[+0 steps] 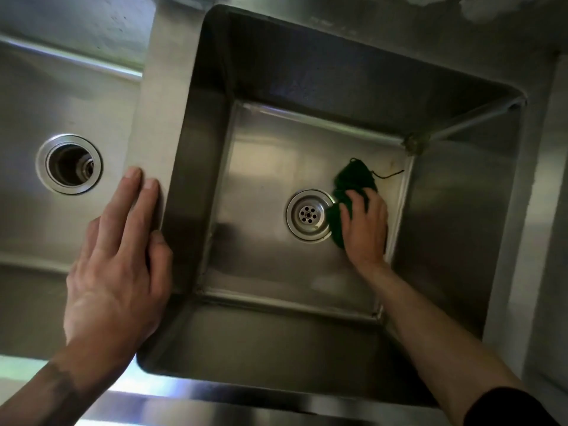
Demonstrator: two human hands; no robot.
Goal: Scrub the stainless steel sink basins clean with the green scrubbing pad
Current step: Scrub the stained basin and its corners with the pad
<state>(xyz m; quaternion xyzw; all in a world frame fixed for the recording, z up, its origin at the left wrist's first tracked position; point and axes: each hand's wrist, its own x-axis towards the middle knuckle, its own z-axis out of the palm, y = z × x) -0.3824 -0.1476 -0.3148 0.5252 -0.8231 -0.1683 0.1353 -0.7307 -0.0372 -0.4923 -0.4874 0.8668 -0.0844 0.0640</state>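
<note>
1. While the right hand [365,226] grips the green scrubbing pad [350,179] against the right basin's [307,72] floor, just right of the drain strainer [309,214], the scrubbing looks about midway.
2. Brownish grime [413,142] sits in that basin's far right corner, and I cannot tell whether the left basin [27,96] is done.
3. The left hand [123,241] lies flat, fingers straight, on the divider [156,96] between the basins.
4. The pad is dark green and crumpled, with a loose thread trailing.

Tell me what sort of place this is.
Probably a kitchen wash-up area, perhaps commercial: a stainless steel left basin and right basin side by side, and a green scrubbing pad under the right hand.
</note>
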